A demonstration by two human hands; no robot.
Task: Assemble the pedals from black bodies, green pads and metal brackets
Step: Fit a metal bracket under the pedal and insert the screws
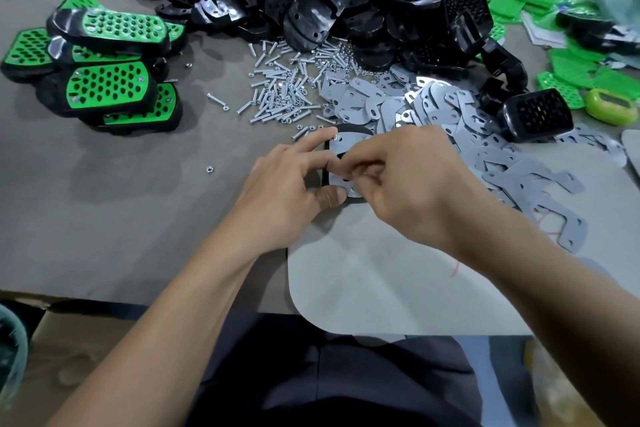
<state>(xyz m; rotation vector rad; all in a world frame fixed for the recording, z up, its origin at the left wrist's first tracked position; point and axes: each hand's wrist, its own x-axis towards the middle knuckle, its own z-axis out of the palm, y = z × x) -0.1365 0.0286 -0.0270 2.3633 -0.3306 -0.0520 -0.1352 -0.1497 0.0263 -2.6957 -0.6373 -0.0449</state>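
Seating the bracket [346, 149], pinched by the right hand [405, 177], on the body [358, 131], gripped on the table [138, 204] by the left hand [294, 184], is best done with screw holes aligned before anything is tightened.

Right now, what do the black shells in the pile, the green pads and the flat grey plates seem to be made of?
Black shells: likely moulded plastic, glossy, with soft highlights and moulded holes.
Green pads: probably plastic or rubber, evenly coloured; the look leaves it open.
Grey plates: thin sheet metal, dull grey, flat with punched holes.
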